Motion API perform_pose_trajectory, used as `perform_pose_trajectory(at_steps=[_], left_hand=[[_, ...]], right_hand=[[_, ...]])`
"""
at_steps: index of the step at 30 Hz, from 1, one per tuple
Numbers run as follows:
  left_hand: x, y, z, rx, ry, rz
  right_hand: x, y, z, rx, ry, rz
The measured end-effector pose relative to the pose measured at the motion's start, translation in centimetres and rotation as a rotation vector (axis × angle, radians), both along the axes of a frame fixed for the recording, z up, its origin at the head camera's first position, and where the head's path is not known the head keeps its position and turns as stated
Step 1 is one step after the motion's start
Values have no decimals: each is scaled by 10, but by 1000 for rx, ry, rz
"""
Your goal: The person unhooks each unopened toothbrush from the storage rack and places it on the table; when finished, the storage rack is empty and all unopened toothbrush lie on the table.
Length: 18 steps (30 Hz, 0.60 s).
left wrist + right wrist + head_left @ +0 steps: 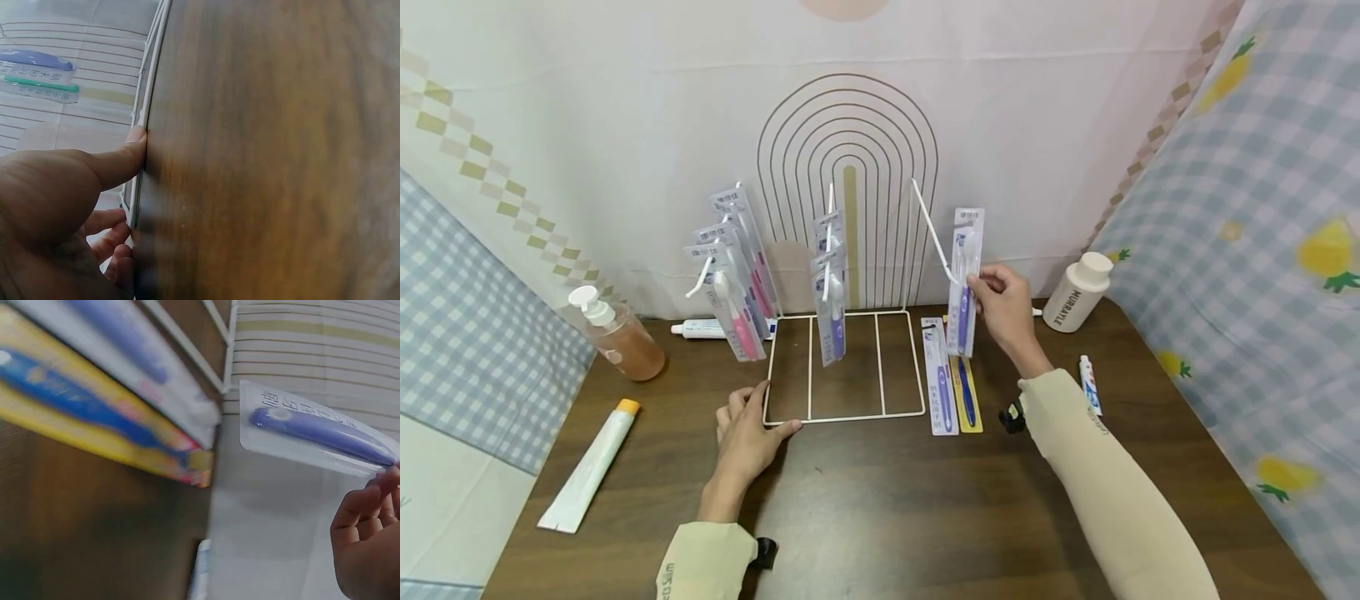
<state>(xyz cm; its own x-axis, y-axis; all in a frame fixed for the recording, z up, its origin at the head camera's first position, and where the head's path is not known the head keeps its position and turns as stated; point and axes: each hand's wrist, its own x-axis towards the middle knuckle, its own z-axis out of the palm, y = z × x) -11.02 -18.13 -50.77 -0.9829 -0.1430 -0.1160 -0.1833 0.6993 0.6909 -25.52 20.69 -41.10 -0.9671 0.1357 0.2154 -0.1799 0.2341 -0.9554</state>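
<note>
Dark wood bench [880, 500] carries everything; patterned cloth backdrop behind and at both sides. White wire rack [844, 367] sits mid-bench, flat base frame on the wood, upright arch at the back with three hooks. Left hook [700, 279] holds several packs with pink brushes, middle hook [828, 250] holds purple ones. Left hand [747, 437] lies on the bench at the front left corner of the rack base, fingers mostly straight, thumb tip pressed against the wire; left grip relaxed, holding nothing. Right hand [1006, 310] is raised at the rack's right side, right grip pinching a purple toothbrush pack [965, 279] by its edge, pack upright and right at the tip of the right hook [934, 229]; can't tell whether the pack's hole is on the wire. Two more toothbrush packs [951, 375] lie flat on the bench just right of the base, one white-backed, one yellow. Pump bottle [617, 337] with amber liquid far left, white bottle [1077, 292] far right. Long white tube with orange cap [591, 467] front left, small toothpaste tube [1090, 385] right of the right forearm.
</note>
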Motion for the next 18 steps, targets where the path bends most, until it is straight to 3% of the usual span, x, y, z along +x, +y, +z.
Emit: perform_pose_trajectory(at_steps=[5, 7, 12, 14, 18], left_hand=[[-1, -2, -4, -9, 8, -5], [-1, -3, -5, -11, 9, -7], [-2, -4, -8, -13, 12, -11], [-2, -4, -8, -15, 12, -10], [-2, -4, -8, -16, 14, -6]], right_hand=[[2, 21, -34, 148, -105, -46], [-11, 41, -68, 159, -114, -38], [-26, 68, -124, 256, -261, -76], [-19, 64, -122, 317, -356, -91], [-5, 59, -114, 330, -452, -53]])
